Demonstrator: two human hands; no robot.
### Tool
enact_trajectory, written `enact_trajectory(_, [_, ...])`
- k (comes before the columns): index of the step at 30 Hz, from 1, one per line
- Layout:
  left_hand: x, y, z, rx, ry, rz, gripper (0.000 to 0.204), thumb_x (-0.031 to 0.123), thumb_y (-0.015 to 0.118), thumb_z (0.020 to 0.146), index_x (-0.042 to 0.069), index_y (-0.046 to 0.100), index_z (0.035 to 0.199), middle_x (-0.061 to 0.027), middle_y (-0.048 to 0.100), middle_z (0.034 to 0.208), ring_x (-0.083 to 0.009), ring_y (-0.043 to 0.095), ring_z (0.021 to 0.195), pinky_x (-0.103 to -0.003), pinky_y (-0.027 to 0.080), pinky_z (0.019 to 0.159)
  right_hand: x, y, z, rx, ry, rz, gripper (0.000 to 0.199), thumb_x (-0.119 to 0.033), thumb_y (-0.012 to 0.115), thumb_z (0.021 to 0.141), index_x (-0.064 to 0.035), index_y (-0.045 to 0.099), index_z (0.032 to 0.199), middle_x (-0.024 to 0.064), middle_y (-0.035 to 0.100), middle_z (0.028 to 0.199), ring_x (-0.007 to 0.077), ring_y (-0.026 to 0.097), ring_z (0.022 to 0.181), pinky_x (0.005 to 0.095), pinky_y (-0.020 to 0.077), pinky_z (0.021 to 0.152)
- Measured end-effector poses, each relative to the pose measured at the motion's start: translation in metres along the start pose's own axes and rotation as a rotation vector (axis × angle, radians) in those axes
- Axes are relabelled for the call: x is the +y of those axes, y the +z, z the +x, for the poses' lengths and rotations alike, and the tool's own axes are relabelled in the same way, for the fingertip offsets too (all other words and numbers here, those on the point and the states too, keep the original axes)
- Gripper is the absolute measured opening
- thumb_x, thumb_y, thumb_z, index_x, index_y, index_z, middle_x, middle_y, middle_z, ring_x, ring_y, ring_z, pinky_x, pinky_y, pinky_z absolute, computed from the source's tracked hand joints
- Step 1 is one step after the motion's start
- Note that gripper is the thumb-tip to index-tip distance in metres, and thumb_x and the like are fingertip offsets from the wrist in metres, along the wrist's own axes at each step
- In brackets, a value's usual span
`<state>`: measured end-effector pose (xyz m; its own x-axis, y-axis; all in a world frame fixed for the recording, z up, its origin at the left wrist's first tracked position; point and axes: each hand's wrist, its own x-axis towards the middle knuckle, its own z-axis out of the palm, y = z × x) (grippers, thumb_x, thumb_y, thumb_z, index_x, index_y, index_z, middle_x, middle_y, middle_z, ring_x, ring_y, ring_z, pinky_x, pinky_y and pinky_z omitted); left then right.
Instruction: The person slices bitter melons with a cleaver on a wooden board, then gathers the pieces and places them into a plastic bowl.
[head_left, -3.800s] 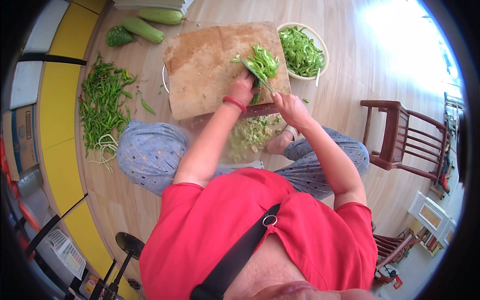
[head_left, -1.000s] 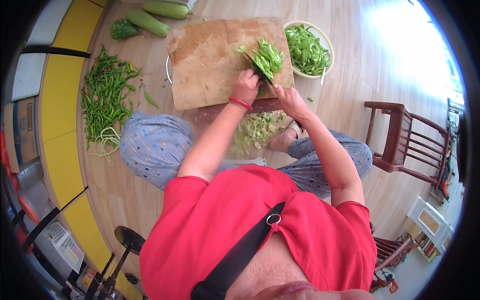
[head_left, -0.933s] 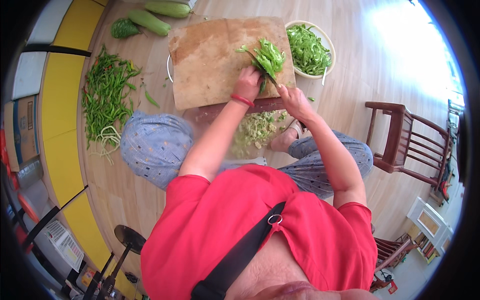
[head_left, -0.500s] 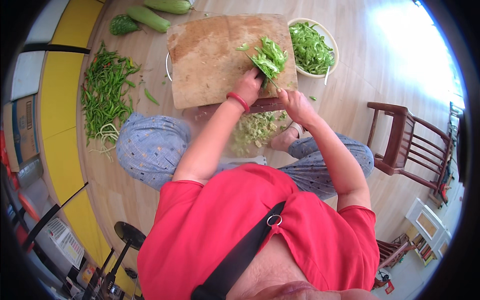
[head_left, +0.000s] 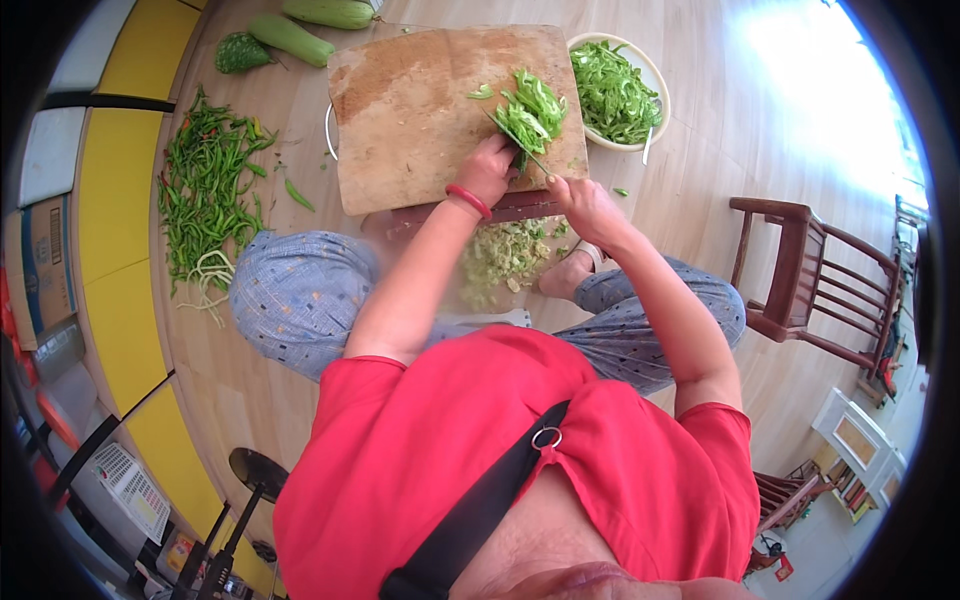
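Observation:
I sit on the floor at a wooden cutting board (head_left: 420, 110). My left hand (head_left: 490, 165), with a red bangle on the wrist, presses down on green peppers (head_left: 528, 105) at the board's right side. My right hand (head_left: 580, 200) grips a knife (head_left: 518, 140) whose blade lies against the peppers, beside my left fingers. Cut green strips lie on the board near the blade.
A white bowl (head_left: 655, 85) of cut green strips stands right of the board. A pile of whole green chillies (head_left: 205, 185) lies on the floor at left. Gourds (head_left: 295, 35) lie at the top. Pale trimmings (head_left: 505, 255) sit between my legs. A wooden chair (head_left: 810, 275) stands right.
The view has shifted slightly, and the board now sits higher in the picture. My hands have stayed at the peppers, with the knife working along the bunch.

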<state>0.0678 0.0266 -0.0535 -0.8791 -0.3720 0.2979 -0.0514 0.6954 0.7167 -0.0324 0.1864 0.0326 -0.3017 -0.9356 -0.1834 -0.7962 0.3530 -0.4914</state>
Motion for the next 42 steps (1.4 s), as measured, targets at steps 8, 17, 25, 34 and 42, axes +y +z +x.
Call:
enact_trajectory(8, [0.000, -0.004, -0.004, 0.038, -0.024, -0.036, 0.034, 0.003, 0.067, 0.062, 0.006, 0.063, 0.096, -0.0119, 0.058, 0.100, -0.0311, 0.057, 0.092, -0.037, 0.049, 0.078, 0.007, 0.015, 0.008, 0.074, -0.101, -0.172, 0.017, -0.014, 0.042, 0.088, -0.0006, 0.048, 0.096, 0.0204, 0.057, 0.069, 0.0383, 0.058, 0.062, 0.0456, 0.0464, 0.052])
enact_trajectory(17, [0.003, 0.001, -0.004, -0.014, -0.036, 0.032, 0.031, 0.006, 0.067, 0.063, 0.007, 0.064, 0.094, -0.0125, 0.058, 0.100, -0.0307, 0.057, 0.092, -0.038, 0.049, 0.078, 0.014, 0.023, 0.010, 0.033, -0.046, -0.177, 0.017, -0.011, 0.044, 0.085, -0.0003, 0.046, 0.098, 0.0193, 0.056, 0.067, 0.0379, 0.057, 0.061, 0.0460, 0.0461, 0.052])
enact_trajectory(25, [-0.007, 0.010, -0.011, 0.136, 0.029, 0.004, 0.024, 0.008, 0.066, 0.065, 0.006, 0.064, 0.089, -0.0104, 0.059, 0.091, -0.0292, 0.058, 0.083, -0.037, 0.049, 0.072, -0.013, -0.001, -0.004, -0.017, -0.021, -0.134, 0.017, -0.011, 0.044, 0.085, -0.0015, 0.046, 0.099, 0.0185, 0.056, 0.072, 0.0367, 0.058, 0.063, 0.0456, 0.0467, 0.052])
enact_trajectory(34, [-0.001, 0.004, -0.010, 0.133, 0.032, 0.060, 0.018, 0.010, 0.065, 0.067, 0.008, 0.065, 0.084, -0.0091, 0.060, 0.085, -0.0285, 0.058, 0.080, -0.037, 0.050, 0.070, 0.001, 0.022, 0.008, 0.095, -0.040, -0.099, 0.019, -0.012, 0.042, 0.087, -0.0006, 0.048, 0.101, 0.0194, 0.057, 0.072, 0.0374, 0.058, 0.063, 0.0452, 0.0461, 0.052])
enact_trajectory(42, [-0.008, 0.011, -0.011, 0.113, 0.037, 0.066, 0.017, 0.009, 0.065, 0.068, 0.008, 0.064, 0.085, -0.0112, 0.060, 0.086, -0.0308, 0.058, 0.080, -0.039, 0.049, 0.070, 0.003, 0.025, 0.006, -0.005, -0.005, -0.105, 0.018, -0.012, 0.042, 0.088, -0.0012, 0.047, 0.101, 0.0202, 0.057, 0.072, 0.0381, 0.057, 0.062, 0.0459, 0.0455, 0.052])
